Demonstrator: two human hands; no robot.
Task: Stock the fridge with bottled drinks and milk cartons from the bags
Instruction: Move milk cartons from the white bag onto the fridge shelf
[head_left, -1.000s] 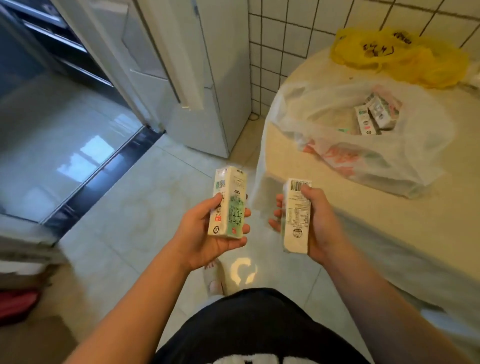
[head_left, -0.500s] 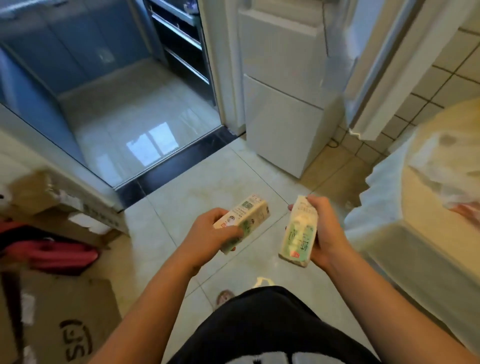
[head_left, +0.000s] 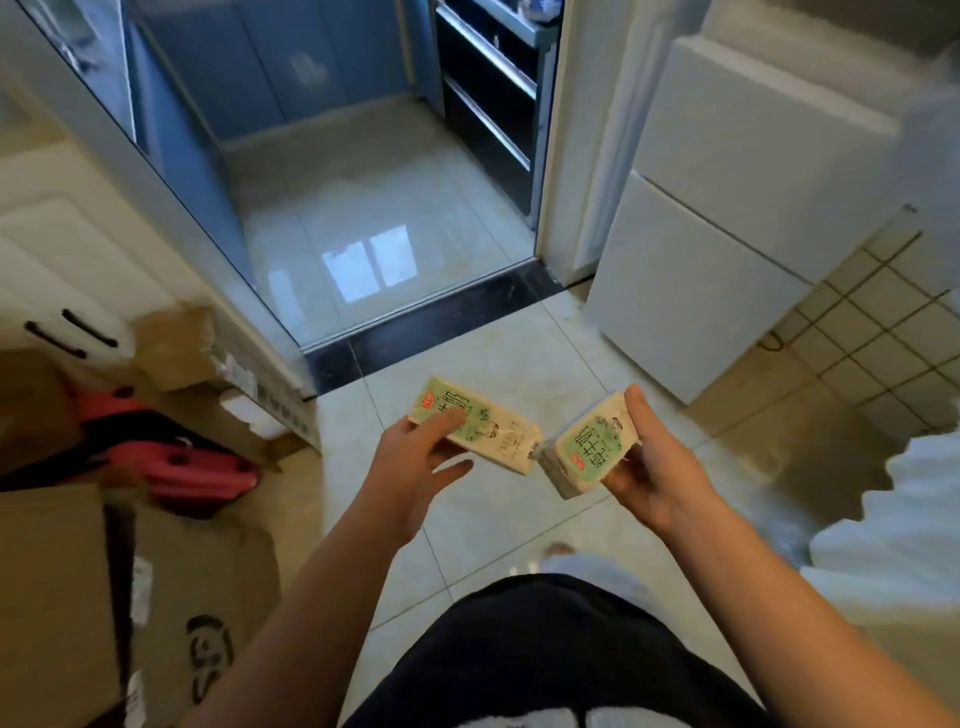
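Head view: a person stands on the tiled floor (head_left: 467, 364) near a closed white fridge (head_left: 701, 270). The left hand (head_left: 410, 467) pinches the first carton (head_left: 483, 428), thumb on top and fingers (head_left: 453, 467) beneath. The right hand (head_left: 657, 480) is clamped around the second carton (head_left: 589, 449). The cartons' near corners seem to touch.

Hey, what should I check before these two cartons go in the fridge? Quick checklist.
1. Left hand grips left carton: ok.
2. Right hand grips right carton: ok.
3. Fridge door open: not ok, both doors shut.
4. A hand free for the door: not ok, both full.
5. Boxes off the path: ok, they lie to the left.
6. Shelf room inside: cannot tell.
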